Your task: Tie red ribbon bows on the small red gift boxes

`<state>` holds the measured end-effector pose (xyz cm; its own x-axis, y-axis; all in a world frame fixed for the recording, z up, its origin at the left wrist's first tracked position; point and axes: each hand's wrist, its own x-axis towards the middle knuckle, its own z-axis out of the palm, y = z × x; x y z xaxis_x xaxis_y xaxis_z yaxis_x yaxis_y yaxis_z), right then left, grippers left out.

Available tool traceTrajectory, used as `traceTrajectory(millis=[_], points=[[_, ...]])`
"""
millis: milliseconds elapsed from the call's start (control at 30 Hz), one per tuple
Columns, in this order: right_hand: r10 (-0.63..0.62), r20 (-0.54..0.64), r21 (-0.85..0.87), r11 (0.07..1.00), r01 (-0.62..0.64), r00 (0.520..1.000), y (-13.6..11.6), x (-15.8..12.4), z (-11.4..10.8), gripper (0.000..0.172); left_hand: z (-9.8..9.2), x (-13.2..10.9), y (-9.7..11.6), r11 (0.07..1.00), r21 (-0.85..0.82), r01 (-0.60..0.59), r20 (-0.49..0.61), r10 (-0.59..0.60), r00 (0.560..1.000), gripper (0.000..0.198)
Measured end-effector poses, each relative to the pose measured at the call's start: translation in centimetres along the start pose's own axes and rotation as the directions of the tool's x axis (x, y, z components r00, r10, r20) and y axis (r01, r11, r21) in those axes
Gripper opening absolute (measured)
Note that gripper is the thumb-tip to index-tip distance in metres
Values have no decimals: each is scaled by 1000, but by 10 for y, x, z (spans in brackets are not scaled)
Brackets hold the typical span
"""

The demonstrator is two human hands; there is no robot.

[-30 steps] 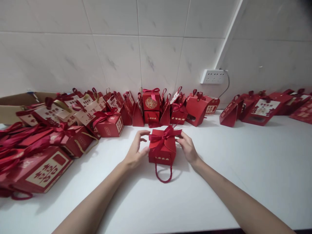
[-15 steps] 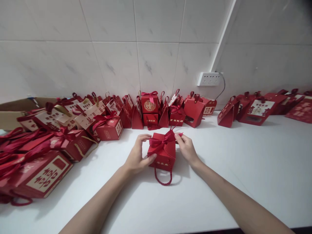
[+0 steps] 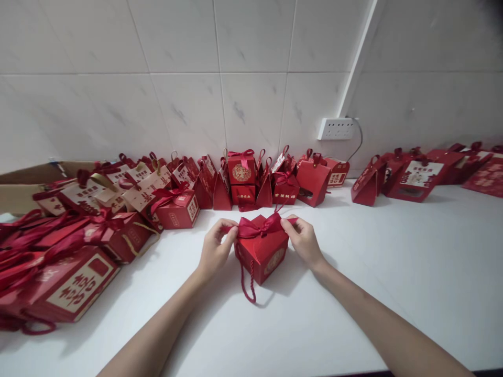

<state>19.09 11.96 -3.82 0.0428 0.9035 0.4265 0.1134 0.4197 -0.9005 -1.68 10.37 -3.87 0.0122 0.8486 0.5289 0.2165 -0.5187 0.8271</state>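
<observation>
A red gift box (image 3: 257, 251) stands on the white table in front of me, turned with one corner toward me. On its top sits a dark red ribbon bow (image 3: 259, 226). My left hand (image 3: 216, 246) is closed, pinching the ribbon at the bow's left side between thumb and fingers. At the right side, my right hand (image 3: 303, 238) pinches the ribbon in the same way. A twisted red cord handle (image 3: 250, 293) hangs down the box's front left and rests on the table.
Many red gift boxes (image 3: 74, 283) crowd the table's left side. More stand along the tiled wall, among them a stacked pair (image 3: 241, 173) and several bags at right (image 3: 416, 178). A cardboard box (image 3: 23, 180) is at far left; a power socket (image 3: 336, 129) is on the wall.
The box has turned so that a corner and its gold-patterned side face me. My left hand has moved from the box's side to the ribbon. My right hand stays at the ribbon's right.
</observation>
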Motion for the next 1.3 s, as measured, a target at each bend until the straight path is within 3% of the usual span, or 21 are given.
traceTrajectory(millis=[200,333,400,500,567,633,700,833,900,1000,1133,1300], points=[[-7,21,67,998,6,1000,-6,-2,-1,33,0,3,4,999,-25,41,-84,-43,995,16],[94,-94,242,968,-69,991,-8,4,-3,25,-5,9,2,998,-35,58,-226,-64,972,15],[190,-198,407,908,-96,962,-9,10,-9,21,-13,14,1,995,-72,62,-355,-84,931,15],[309,-311,599,798,-67,899,-11,23,-27,22,-32,27,4,968,-247,35,-541,-168,824,13],[330,-343,657,753,-27,880,-16,32,-41,25,-44,37,11,915,-404,-5,-614,-267,743,9],[340,-364,694,719,9,867,-26,42,-50,24,-51,48,24,865,-501,-36,-630,-336,700,5],[336,-337,729,684,18,880,-42,52,-50,20,-49,60,42,828,-560,-33,-579,-363,729,6],[191,-106,713,698,-59,976,-86,69,-26,17,-19,81,85,740,-671,35,-272,-290,918,17],[110,-40,661,748,-56,993,-106,73,-11,20,-1,87,101,753,-657,34,-170,-192,967,22],[-25,35,579,816,0,999,-125,71,4,25,17,89,115,835,-550,12,-109,-86,990,25],[-237,161,458,878,140,958,-132,60,7,28,19,82,121,916,-402,-13,-5,12,1000,31],[-270,107,317,921,224,957,-135,54,0,26,13,76,127,910,-414,-34,-12,32,999,31]])
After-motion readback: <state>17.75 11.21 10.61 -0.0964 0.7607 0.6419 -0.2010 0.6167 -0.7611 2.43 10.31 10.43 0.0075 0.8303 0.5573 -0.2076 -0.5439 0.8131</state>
